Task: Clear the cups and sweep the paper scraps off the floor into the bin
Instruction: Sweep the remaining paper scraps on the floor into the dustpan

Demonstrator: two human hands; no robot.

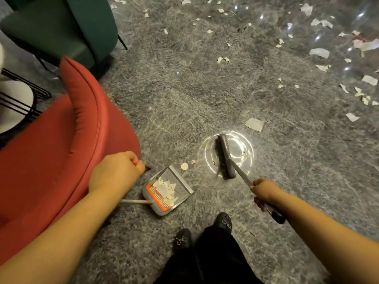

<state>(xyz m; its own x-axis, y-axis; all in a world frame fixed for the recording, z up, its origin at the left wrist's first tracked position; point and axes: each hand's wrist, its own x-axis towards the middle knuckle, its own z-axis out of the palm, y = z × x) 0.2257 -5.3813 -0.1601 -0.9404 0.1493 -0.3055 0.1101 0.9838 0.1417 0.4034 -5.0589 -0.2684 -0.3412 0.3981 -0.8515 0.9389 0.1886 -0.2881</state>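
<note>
Left hand (117,171) grips dustpan (167,190) handle; right hand (264,190) grips broom (225,156).

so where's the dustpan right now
Head view, low centre-left: the dustpan sits on the floor beside the red chair, left of the broom.

Left hand (117,171) grips the handle above a grey dustpan (182,188) holding paper scraps (167,189); right hand (263,191) grips the broom (225,156) handle, its head on the grey floor (184,89) beside a red chair (51,150).
</note>
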